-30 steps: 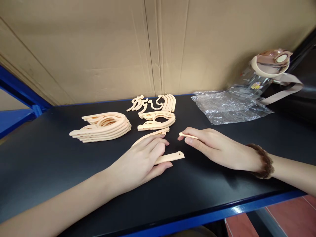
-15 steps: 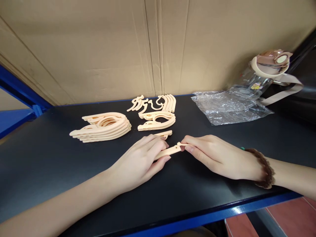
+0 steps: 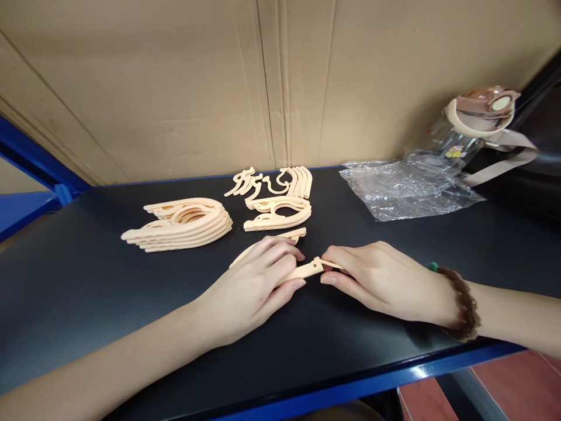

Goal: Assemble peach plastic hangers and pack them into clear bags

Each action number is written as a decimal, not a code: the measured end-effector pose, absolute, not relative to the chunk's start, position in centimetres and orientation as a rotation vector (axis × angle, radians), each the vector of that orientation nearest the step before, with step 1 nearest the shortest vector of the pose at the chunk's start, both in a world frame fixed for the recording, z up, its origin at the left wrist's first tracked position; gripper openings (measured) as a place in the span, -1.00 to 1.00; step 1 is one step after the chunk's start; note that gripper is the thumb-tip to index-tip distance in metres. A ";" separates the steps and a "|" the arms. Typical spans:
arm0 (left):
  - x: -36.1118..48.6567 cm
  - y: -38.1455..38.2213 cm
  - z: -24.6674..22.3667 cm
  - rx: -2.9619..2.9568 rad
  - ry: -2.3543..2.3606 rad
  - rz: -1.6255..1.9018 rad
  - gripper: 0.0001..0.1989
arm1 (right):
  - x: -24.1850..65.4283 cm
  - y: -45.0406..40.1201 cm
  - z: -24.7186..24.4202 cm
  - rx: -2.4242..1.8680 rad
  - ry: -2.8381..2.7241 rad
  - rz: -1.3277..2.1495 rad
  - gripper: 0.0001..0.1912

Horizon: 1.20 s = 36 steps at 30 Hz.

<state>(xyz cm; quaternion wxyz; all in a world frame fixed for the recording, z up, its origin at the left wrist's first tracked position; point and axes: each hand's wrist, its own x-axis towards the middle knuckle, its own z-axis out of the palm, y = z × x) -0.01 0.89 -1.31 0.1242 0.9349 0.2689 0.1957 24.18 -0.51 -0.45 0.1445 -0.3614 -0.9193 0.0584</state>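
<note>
My left hand (image 3: 258, 280) is closed around a beige plastic folding-hanger arm (image 3: 307, 270), its end with a small round hole pointing right. At that end, a thin beige hanger hook (image 3: 332, 264) meets the arm. My right hand (image 3: 377, 278) pinches this hook, its thumb lying below the index finger. Most of the hook is hidden by the fingers. Just beyond my left knuckles, another beige hanger piece (image 3: 298, 234) shows, partly covered by the hand; whether it is joined to the held arm I cannot tell.
A stack of folded hangers (image 3: 197, 231) lies left on the black table (image 3: 153, 327). Behind my hands are a smaller folded pair (image 3: 280, 222), loose hooks (image 3: 243, 182) and several curved pieces (image 3: 300, 182). Clear plastic bags (image 3: 407, 187) and a strapped bottle (image 3: 464, 134) stand back right.
My right fingers have shifted slightly and the thumb sits a little lower, showing more of the thin hook. More of the hanger piece behind my left hand is visible.
</note>
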 end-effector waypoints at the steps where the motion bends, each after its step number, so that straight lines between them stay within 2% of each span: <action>1: 0.0 0.9 -1.3 2.721 0.788 0.569 -0.72 | 24.1 -0.5 -0.6 -1.036 -2.648 0.076 -0.60; 8: 0.1 0.8 -1.2 2.709 0.793 0.553 -0.72 | 23.9 -0.5 -0.8 -0.970 -2.653 -0.249 -0.58; 22: 0.1 0.6 -1.3 2.720 0.792 0.549 -0.75 | 24.1 -0.4 -1.2 -0.848 -2.688 -0.513 -0.63; 29: 0.1 0.6 -1.2 2.714 0.787 0.527 -0.76 | 24.2 -0.4 -1.2 -0.791 -2.737 -0.621 -0.55; 36: 0.1 0.7 -1.1 2.705 0.790 0.548 -0.74 | 24.1 -0.5 -1.0 -0.732 -2.729 -0.723 -0.56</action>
